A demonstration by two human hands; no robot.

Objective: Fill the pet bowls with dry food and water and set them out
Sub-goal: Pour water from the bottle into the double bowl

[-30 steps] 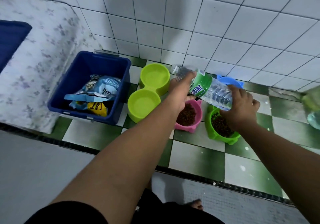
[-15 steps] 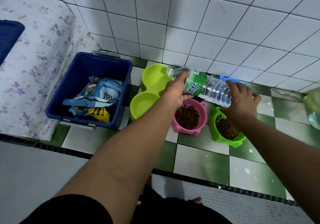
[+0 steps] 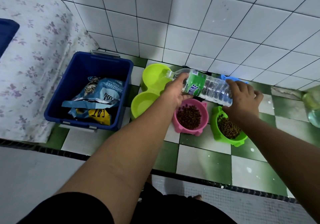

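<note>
The water bottle (image 3: pixel 206 88) has tipped lower over the double bowl (image 3: pixel 149 92).

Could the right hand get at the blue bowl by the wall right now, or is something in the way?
Probably not yet. The right hand grips the base of the tilted water bottle, which lies across the front of the blue bowl; it must let go first.

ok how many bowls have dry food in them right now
2. The pink bowl sits just below the left hand, and the green bowl is to its right under the right hand. The blue bowl behind the bottle is mostly hidden.
</note>
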